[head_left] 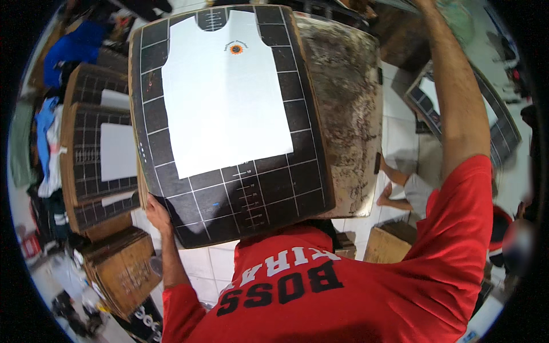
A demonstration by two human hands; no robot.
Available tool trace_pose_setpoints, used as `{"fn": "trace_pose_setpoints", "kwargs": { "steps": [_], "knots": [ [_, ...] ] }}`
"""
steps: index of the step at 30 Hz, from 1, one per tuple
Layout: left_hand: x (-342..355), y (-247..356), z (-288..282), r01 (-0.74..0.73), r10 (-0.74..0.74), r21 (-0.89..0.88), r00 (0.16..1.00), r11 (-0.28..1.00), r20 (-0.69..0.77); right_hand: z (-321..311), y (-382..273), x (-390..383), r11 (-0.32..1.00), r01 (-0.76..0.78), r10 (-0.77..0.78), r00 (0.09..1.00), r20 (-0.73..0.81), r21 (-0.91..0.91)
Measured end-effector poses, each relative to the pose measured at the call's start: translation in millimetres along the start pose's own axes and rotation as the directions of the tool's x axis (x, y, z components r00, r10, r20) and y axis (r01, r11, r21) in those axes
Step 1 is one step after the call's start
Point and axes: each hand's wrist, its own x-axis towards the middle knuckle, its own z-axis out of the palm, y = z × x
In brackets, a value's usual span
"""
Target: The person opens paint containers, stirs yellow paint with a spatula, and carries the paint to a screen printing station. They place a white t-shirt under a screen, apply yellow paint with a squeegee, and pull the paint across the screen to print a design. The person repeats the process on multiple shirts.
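Note:
A white shirt-body fabric panel (229,108), with armholes, a neckline and a small orange round print on its chest, lies flat on a large black board (286,197) with white grid lines. My left hand (158,212) is closed on the board's left edge near its lower corner; some of its fingers are hidden by the board. My right arm reaches far forward to the upper right. Only the edge of my right hand (424,3) shows at the top of the picture, and its fingers are cut off from view.
A stained, mottled panel (343,114) lies beside the board on the right. More gridded boards (86,154) with white pieces are stacked at left, above cardboard boxes (123,268). Another gridded board (497,134) is at right, near someone's bare feet (394,197).

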Motion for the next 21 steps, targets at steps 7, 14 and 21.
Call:
{"fn": "trace_pose_setpoints", "kwargs": {
  "steps": [7,14,21],
  "knots": [
    [-13,63,58,-0.375,0.412,-0.176,0.780,0.910,0.470,-11,-19,-4,0.999,-0.019,0.019,1.000,-0.009,0.028],
    [-36,88,63,-0.233,0.216,-0.084,0.630,0.969,0.746,-12,-32,32,0.994,-0.029,0.027,0.999,0.017,0.106],
    [-41,114,50,-0.291,0.238,-0.041,0.681,0.956,0.693,-12,-25,66,0.988,0.053,-0.058,0.998,0.028,0.146]
  ]
}}
